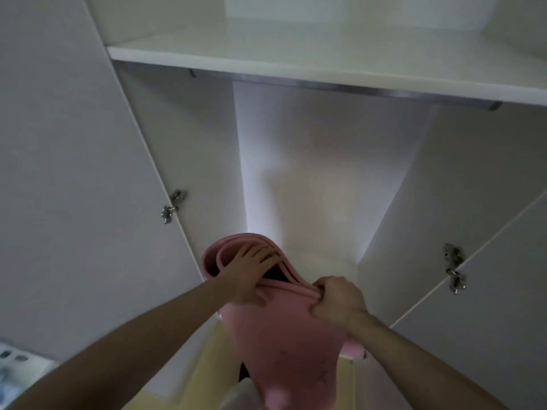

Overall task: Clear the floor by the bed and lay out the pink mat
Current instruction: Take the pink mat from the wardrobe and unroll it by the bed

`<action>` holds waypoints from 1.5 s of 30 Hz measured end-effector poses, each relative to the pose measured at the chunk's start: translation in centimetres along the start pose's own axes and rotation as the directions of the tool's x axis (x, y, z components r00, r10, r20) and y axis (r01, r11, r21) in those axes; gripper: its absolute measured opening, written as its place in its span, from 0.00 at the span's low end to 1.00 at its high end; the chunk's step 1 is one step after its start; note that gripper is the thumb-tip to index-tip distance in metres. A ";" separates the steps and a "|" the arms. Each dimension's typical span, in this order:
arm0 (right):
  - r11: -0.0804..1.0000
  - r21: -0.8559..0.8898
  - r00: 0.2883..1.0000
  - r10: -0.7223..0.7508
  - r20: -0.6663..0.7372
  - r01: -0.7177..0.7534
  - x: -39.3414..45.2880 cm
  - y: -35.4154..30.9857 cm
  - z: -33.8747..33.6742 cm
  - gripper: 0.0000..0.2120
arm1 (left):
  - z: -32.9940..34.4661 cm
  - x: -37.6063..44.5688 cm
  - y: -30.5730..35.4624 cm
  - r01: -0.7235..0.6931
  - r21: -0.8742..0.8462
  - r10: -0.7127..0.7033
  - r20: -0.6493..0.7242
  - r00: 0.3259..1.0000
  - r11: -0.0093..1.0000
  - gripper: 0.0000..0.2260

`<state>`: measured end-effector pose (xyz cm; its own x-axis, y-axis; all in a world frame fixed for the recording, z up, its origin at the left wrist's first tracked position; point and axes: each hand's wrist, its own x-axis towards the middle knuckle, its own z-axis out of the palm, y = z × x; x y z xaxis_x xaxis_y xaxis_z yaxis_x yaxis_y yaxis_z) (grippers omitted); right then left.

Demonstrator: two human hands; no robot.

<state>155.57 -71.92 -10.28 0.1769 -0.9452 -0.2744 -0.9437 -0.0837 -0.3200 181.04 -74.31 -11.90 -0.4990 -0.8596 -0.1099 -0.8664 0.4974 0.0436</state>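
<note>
A loosely rolled pink mat (284, 338) stands upright in the open white wardrobe, low in the head view. My left hand (251, 270) lies over the top of the roll, fingers reaching into its open end and thumb on the outside. My right hand (337, 300) grips the outer layers of the mat's upper edge in a fist. The lower end of the mat runs out of sight at the bottom of the frame.
A white shelf (296, 60) with a metal rail (355, 90) under it spans the wardrobe above. Open wardrobe doors stand at left (74, 202) and right (488, 291), hinges showing. A patterned cloth (17, 371) lies at the bottom left.
</note>
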 end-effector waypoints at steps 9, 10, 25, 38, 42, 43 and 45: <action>0.988 -0.097 0.992 -0.110 0.069 0.117 -2.8 -6.2 0.0 0.16 | -5.6 -16.1 -0.4 0.291 -0.115 -0.312 -0.418 0.853 0.950 0.32; 0.986 -0.110 0.990 -0.120 0.078 0.129 -3.1 -7.0 0.2 0.17 | -6.6 -18.0 -0.3 0.324 -0.125 -0.343 -0.482 0.806 0.938 0.30; 0.986 -0.111 0.982 -0.106 0.154 0.123 -6.8 -11.9 1.0 0.18 | -14.4 -32.0 -4.8 0.364 -0.812 -0.840 -0.528 -0.126 0.456 0.45; 1.000 0.014 0.997 0.013 0.078 -0.015 -10.1 -6.7 -0.5 0.23 | -12.7 -26.9 3.4 0.149 -0.730 -0.733 -0.679 -0.046 0.667 0.17; 0.992 0.074 0.993 0.099 0.058 -0.103 -11.1 -4.4 -0.9 0.23 | -12.4 -23.0 5.7 0.103 -0.623 -0.631 -0.761 0.151 0.775 0.23; 0.988 0.090 0.991 0.119 0.053 -0.123 -11.4 -3.8 -1.0 0.22 | -12.2 -21.9 5.9 0.090 -0.577 -0.582 -0.789 0.195 0.812 0.26; 0.979 0.119 0.985 0.163 0.047 -0.168 -12.0 -2.7 -1.2 0.19 | -11.7 -19.4 6.1 0.060 -0.510 -0.507 -0.823 0.256 0.858 0.31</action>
<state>155.66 -60.77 -5.07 0.0332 -0.9304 -0.3650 -0.9200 0.1142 -0.3748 185.22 -55.94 2.12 0.2977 -0.5683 0.7671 -0.7822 0.3155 0.5373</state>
